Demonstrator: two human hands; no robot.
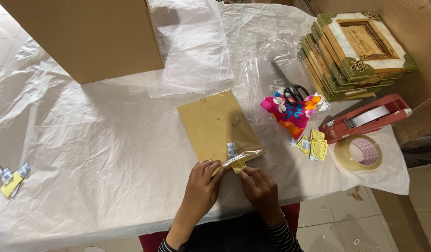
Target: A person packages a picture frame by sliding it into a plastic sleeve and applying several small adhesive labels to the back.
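My left hand [200,183] presses flat on the near edge of the brown frame back [219,127] lying mid-table, my right hand [258,186] pinching a small yellow tag [238,164] there, which could slip or crease if my pinch loosens.

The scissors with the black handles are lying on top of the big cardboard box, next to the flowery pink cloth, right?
Not quite. The scissors do have black handles and do lie next to the flowery pink cloth, but they rest on the clear plastic sheet spread over the table, not on the big cardboard box, which stands far off to the left. The head view shows it.
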